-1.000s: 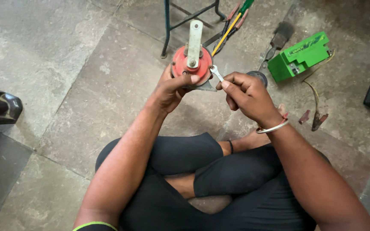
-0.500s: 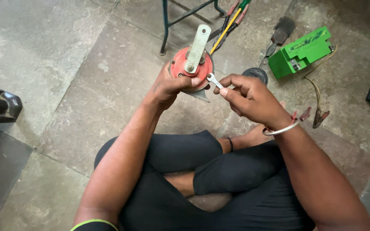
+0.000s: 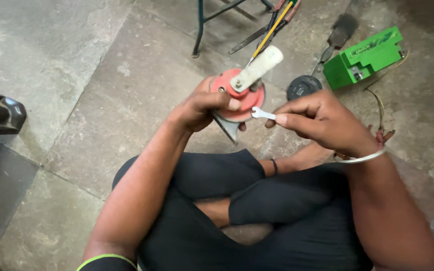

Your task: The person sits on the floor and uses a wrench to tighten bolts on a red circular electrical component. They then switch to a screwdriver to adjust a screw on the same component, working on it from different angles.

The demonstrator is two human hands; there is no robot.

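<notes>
Gripping the red horn (image 3: pixel 237 100), the left hand (image 3: pixel 202 108) steadies it; the right hand's (image 3: pixel 322 120) fingers (image 3: pixel 280 119) pinch a small spanner (image 3: pixel 261 114) just beside its rim, not yet on the bracket bolt (image 3: pixel 237 84).

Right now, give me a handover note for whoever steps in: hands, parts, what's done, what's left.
Left hand: grips the red disc horn, cream bracket on top.
Right hand: pinches a small open-end spanner, its head beside the horn's rim, on no nut yet.
On the stone floor: black round horn, green battery, screwdrivers.
Done: horn held, spanner in hand. Left: seat the spanner on a fastener; none visibly removed.
</notes>
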